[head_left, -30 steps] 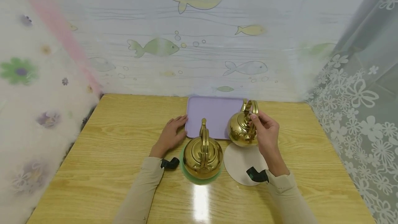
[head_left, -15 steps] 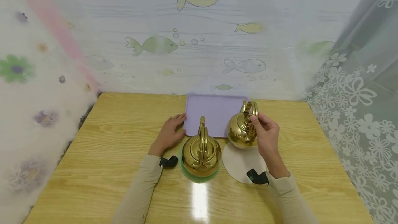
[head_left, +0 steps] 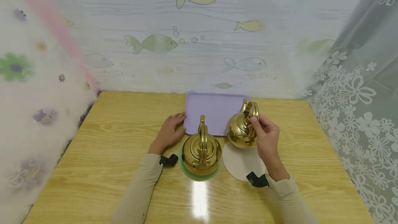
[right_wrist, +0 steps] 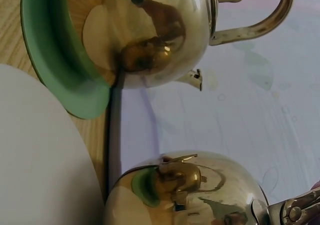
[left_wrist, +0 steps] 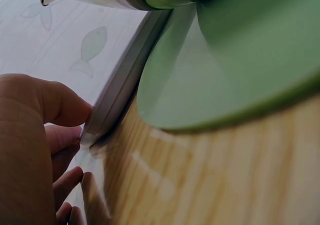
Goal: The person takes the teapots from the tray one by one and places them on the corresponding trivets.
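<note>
My right hand (head_left: pixel 267 134) pinches the raised handle (head_left: pixel 255 113) of a shiny gold kettle (head_left: pixel 239 132). In the head view this kettle overlaps the lilac tray's front right corner and the back of a round white mat (head_left: pixel 240 163); whether its base touches anything is hidden. The tray (head_left: pixel 205 110) lies flat at the table's back. My left hand (head_left: pixel 168 132) rests at its left edge, thumb and fingertips touching the rim (left_wrist: pixel 112 97). A second gold kettle (head_left: pixel 194 161) stands upright on a round green mat (head_left: pixel 186 174), between my forearms, its spout pointing to the back.
A wooden table (head_left: pixel 102 148) carries everything. Behind it hangs a curtain (head_left: pixel 199 54) printed with fish, close to the tray's back edge. Floral cloth (head_left: pixel 46 141) borders the left side and a lace-patterned curtain (head_left: pixel 360 113) the right.
The right kettle has shifted slightly toward me relative to the tray and the white mat. My left hand stays on the tray's edge. The head view has tilted a little downward.
</note>
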Tool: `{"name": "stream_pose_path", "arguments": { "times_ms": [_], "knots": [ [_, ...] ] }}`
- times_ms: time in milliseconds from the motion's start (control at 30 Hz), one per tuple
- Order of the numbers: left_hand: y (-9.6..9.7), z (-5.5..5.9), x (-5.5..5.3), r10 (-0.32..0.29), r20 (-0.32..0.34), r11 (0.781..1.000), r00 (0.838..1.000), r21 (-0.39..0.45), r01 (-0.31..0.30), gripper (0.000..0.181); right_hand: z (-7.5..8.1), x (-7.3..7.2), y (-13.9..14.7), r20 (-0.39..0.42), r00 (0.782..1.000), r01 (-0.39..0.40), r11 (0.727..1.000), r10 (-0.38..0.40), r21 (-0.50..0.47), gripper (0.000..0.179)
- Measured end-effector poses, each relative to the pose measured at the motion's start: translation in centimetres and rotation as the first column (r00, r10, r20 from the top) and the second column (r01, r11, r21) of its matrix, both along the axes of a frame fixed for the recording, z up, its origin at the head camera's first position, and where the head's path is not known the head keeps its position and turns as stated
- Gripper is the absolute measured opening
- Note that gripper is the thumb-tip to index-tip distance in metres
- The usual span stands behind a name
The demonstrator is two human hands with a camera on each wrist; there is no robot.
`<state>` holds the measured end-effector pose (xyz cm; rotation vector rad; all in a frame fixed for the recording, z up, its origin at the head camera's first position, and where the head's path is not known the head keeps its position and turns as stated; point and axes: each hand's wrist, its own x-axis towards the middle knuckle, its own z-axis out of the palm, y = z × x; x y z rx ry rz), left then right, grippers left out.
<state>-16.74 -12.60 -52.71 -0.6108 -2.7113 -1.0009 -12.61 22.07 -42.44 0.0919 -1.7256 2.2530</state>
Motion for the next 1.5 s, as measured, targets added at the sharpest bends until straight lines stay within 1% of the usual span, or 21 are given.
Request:
{"name": "stream_pose_path", "arguments": {
  "times_ms": [300,433,633,833,900,1000,1133,1500],
  "knots": [
    [-0.1,0.2,0.1,0.001,0.009,1.000,1.000,0.003,-0.001,0.061,0.2,1.0,-0.2,-0.010,1.000,-0.007,1.000,0.007,0.000,0.023],
    [0.0,0.1,0.1,-0.003,0.012,1.000,1.000,0.011,0.003,0.062,0.0,1.4,-0.2,-0.035,0.999,-0.014,1.000,0.014,-0.005,0.025],
    [-0.1,-0.1,0.0,-0.002,0.016,1.000,1.000,0.009,0.001,0.061,-0.2,2.0,-0.1,-0.090,0.995,-0.042,0.997,0.037,-0.059,0.022],
    [-0.1,-0.1,-0.1,0.001,0.029,1.000,1.000,-0.003,-0.001,0.061,-0.3,2.6,0.1,-0.090,0.995,-0.037,0.998,0.033,-0.048,0.025],
    [-0.2,-0.1,0.0,0.002,0.029,1.000,1.000,-0.004,-0.002,0.061,-0.3,2.8,0.1,-0.095,0.995,-0.039,0.998,0.034,-0.053,0.021],
    [-0.2,-0.1,0.0,0.001,0.019,1.000,1.000,0.001,-0.001,0.061,-0.3,3.0,0.1,-0.115,0.992,-0.052,0.996,0.043,-0.074,0.020],
    [-0.1,0.0,0.1,0.001,0.020,1.000,1.000,0.004,-0.001,0.061,-0.2,3.3,0.2,-0.131,0.990,-0.067,0.994,0.056,-0.088,0.022],
    [-0.1,0.0,0.1,-0.001,0.024,1.000,1.000,0.001,0.001,0.061,-0.4,4.5,0.4,-0.132,0.988,-0.094,0.990,0.080,-0.105,0.021]
  ]
}}
